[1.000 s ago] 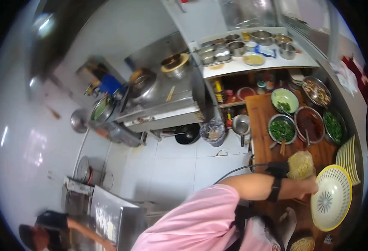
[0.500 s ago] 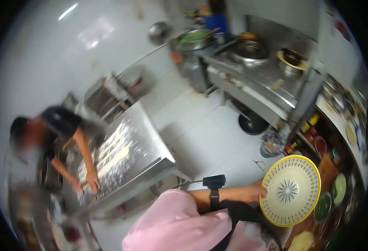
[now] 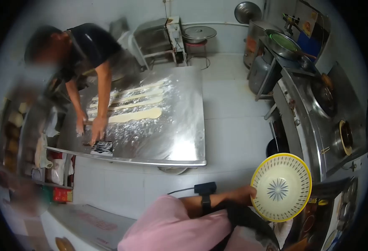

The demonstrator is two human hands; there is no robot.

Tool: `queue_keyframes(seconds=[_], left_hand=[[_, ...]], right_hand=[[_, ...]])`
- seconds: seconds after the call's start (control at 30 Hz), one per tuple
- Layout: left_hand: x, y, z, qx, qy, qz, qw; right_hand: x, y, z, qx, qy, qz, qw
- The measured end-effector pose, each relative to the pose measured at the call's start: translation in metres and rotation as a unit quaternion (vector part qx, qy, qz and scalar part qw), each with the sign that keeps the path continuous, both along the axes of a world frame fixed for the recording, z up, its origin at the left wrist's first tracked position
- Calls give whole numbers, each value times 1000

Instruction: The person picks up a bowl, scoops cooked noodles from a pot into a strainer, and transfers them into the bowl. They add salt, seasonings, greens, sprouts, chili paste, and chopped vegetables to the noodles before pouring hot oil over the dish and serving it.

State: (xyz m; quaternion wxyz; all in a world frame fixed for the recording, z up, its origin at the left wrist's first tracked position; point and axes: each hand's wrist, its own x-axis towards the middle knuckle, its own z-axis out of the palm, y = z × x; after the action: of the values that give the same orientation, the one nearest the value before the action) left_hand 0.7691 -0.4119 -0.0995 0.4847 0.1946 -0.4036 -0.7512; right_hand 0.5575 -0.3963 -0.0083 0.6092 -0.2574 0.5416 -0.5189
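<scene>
My left hand (image 3: pixel 246 194), reaching across from the pink sleeve (image 3: pixel 173 224), grips the left rim of a bowl. The bowl (image 3: pixel 278 187) is cream with a yellow rim, dark dashes round its wall and a blue-grey starburst at its centre. It is tilted so that its inside faces me, and nothing lies in it. A black band with a small box (image 3: pixel 205 188) is on my left wrist. My right hand is not in view.
A co-worker (image 3: pixel 94 46) leans over a floured steel table (image 3: pixel 184 125), hands on a dough strip; several strips of dough (image 3: pixel 138 115) lie there. A steel stove counter (image 3: pixel 317 125) stands right. A white chest (image 3: pixel 92 224) is at lower left, with tiled floor (image 3: pixel 230 134) between.
My view has swung left, bringing the steel table and co-worker nearer the middle. The bowl stays in my left hand, slightly further left in view. The shelves at right have mostly slipped away.
</scene>
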Motion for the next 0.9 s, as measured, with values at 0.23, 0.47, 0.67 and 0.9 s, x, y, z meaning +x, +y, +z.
queue_keyframes(seconds=[0.23,0.47,0.67,0.9], left_hand=[[9,-66,50,274,122,12,954],[-8,-172,40,258,333,-31,906],[13,-238,41,246,337,75,906],[80,-329,32,233,343,218,883]], right_hand=[[10,-97,32,91,-173,-14,981],[-43,-196,-6,-182,313,193,912],[-44,-297,-67,-78,168,237,954],[123,-423,18,-10,-83,251,964]])
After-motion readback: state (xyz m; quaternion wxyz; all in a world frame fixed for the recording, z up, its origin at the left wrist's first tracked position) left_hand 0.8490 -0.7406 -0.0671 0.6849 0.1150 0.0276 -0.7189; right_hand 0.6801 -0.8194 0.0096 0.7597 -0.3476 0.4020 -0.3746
